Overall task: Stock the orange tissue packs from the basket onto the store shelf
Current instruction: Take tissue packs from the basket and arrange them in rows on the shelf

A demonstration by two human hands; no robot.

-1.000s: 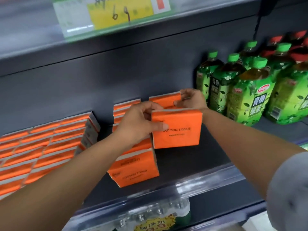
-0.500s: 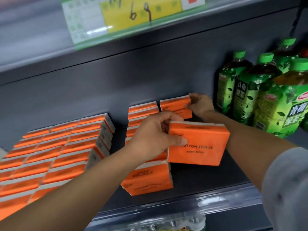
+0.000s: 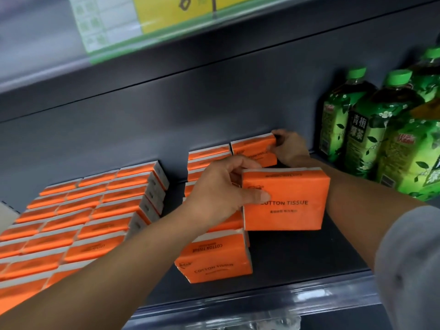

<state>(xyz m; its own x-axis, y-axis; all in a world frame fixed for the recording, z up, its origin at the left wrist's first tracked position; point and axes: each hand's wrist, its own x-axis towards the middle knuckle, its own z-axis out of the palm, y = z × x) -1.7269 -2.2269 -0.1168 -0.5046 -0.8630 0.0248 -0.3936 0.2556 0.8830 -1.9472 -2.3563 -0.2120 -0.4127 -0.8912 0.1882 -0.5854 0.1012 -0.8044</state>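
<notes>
Shelf, dark deck. At the front edge, a row of orange packs stands on edge, print facing out. To the left, stocked rows of packs.

Left hand grips the held tissue pack by its left end, thumb on the printed face and fingers curled over the top. The pack is upright, just above the deck and right of the front row.

Right hand is further back, fingers curled round the right end of the rear pack near the back wall.

Green tea bottles stand right. Price label is overhead, blurred.
</notes>
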